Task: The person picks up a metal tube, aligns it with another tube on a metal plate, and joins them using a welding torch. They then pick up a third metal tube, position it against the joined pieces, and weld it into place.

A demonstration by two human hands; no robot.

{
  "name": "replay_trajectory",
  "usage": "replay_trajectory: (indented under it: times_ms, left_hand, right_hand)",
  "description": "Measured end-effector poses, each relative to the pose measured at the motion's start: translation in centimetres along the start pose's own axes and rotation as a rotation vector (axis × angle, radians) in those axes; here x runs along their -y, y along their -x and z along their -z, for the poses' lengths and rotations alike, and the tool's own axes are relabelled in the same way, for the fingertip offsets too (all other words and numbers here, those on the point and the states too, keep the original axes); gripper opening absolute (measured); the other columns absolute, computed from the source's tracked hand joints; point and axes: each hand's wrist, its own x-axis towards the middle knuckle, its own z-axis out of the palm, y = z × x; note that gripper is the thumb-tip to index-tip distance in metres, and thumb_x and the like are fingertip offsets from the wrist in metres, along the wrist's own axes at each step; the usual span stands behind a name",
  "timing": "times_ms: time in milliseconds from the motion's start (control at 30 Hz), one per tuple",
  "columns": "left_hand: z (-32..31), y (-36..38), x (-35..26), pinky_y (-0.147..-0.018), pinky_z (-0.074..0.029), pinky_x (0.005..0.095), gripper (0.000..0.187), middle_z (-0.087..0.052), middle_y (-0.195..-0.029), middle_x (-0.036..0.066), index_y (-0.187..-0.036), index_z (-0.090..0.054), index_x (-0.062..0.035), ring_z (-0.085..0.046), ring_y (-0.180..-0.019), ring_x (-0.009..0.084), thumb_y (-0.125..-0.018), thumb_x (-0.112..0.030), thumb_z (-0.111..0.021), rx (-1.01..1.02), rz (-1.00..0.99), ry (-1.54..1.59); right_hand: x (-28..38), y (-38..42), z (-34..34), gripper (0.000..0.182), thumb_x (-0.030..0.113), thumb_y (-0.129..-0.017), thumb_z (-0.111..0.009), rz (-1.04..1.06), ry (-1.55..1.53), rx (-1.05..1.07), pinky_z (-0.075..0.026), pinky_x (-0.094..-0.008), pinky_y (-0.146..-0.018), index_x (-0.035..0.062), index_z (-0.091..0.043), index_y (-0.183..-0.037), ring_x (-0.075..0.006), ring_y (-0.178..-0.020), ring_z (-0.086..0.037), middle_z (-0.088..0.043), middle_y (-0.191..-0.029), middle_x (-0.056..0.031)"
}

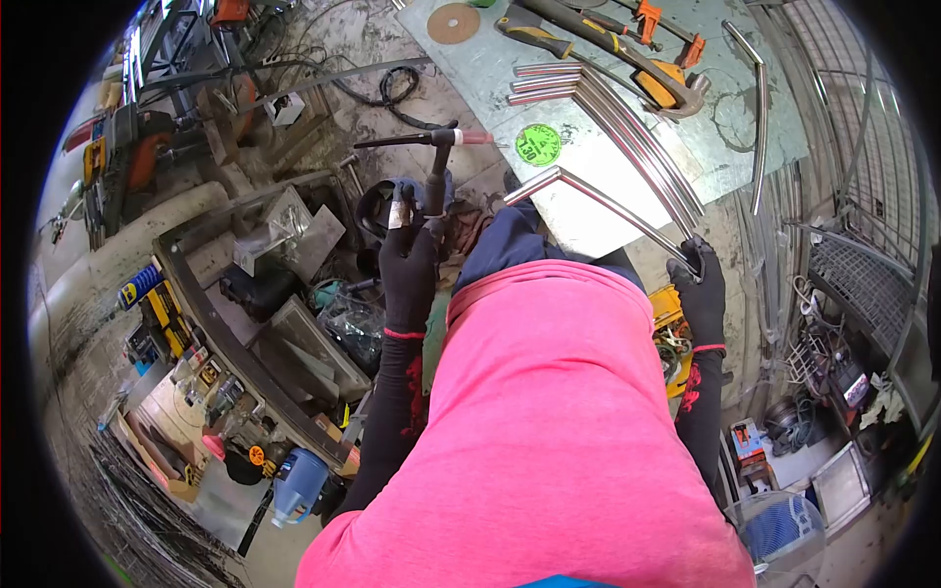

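My left hand (408,265), in a black glove, is closed round the lower handle of a TIG welding torch (440,176). The torch stands upright, its pink cup pointing right toward the table and its long black back cap to the left. A pale wrapping shows on one finger. My right hand (698,272), also gloved in black, grips the near end of a bent shiny metal tube (610,204). That tube's bend lies over a white sheet (588,220) on the worktable. Beyond it, several similar bent tubes (637,132) lie side by side.
On the worktable (784,127) are a hammer (676,93), orange-handled clamps (647,22), a round green label (538,144), a brown disc (453,24) and another bent tube (761,127). A cluttered bin (225,304) stands left. Wire racks (867,284) are at right.
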Motion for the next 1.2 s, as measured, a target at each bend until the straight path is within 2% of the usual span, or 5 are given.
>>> replay_trajectory:
  times_ms: [267, 433, 800, 867, 1200]
  left_hand:
    - [-1.4, 0.7, 0.5, -0.069, -0.049, 0.0235, 0.069, -0.069, -0.108, 0.002, -0.164, -0.044, -0.0043, -0.061, -0.081, 0.0058, -0.101, -0.014, -0.07, 0.233, 0.106, 0.042]
    - [-2.6, 0.3, -0.1, -0.066, -0.052, 0.0257, 0.049, -0.071, -0.104, 0.006, -0.147, -0.058, 0.0019, -0.065, -0.077, 0.0086, -0.102, -0.015, -0.065, 0.225, 0.106, -0.066]
    - [-3.4, -0.2, -1.4, -0.077, -0.051, 0.0254, 0.06, -0.071, -0.109, 0.002, -0.158, -0.052, 0.0006, -0.06, -0.09, 0.0069, -0.102, -0.014, -0.067, 0.263, 0.051, -0.19]
    - [-3.7, -0.2, -1.2, -0.064, -0.054, 0.0314, 0.029, -0.071, -0.086, 0.009, -0.112, -0.069, 0.0091, -0.068, -0.07, 0.0143, -0.101, -0.017, -0.062, 0.184, -0.039, -0.246]
    - [-3.6, -0.5, -2.3, -0.063, -0.052, 0.0319, 0.031, -0.069, -0.077, 0.009, -0.104, -0.07, 0.0098, -0.068, -0.068, 0.0152, -0.1, -0.02, -0.065, 0.187, -0.048, -0.362]
  right_hand:
    - [1.1, 0.3, 0.5, 0.039, 0.009, -0.099, -0.078, 0.018, 0.008, -0.003, -0.056, -0.0262, -0.078, -0.0002, -0.067, -0.136, -0.0112, -0.091, -0.067, -0.073, -0.108, -0.0048]
    - [6.5, 1.3, 2.3, 0.032, 0.007, -0.098, -0.076, 0.181, 0.177, 0.031, -0.056, -0.0296, -0.077, -0.0001, -0.073, -0.13, -0.0131, -0.089, -0.07, -0.076, -0.109, -0.0082]
    - [11.5, 1.7, 3.1, 0.028, 0.017, -0.093, -0.081, 0.378, 0.485, -0.042, -0.058, -0.04, -0.074, 0.005, -0.079, -0.118, -0.0328, -0.084, -0.075, -0.076, -0.096, -0.0152]
    - [11.2, 1.6, 3.1, 0.029, 0.018, -0.093, -0.082, 0.374, 0.467, -0.046, -0.058, -0.0405, -0.074, 0.0054, -0.079, -0.119, -0.0336, -0.084, -0.075, -0.076, -0.096, -0.0162]
    - [13.0, 1.8, 3.0, 0.028, 0.018, -0.093, -0.081, 0.353, 0.498, -0.044, -0.057, -0.0418, -0.072, 0.0046, -0.08, -0.118, -0.0336, -0.082, -0.074, -0.075, -0.094, -0.0155]
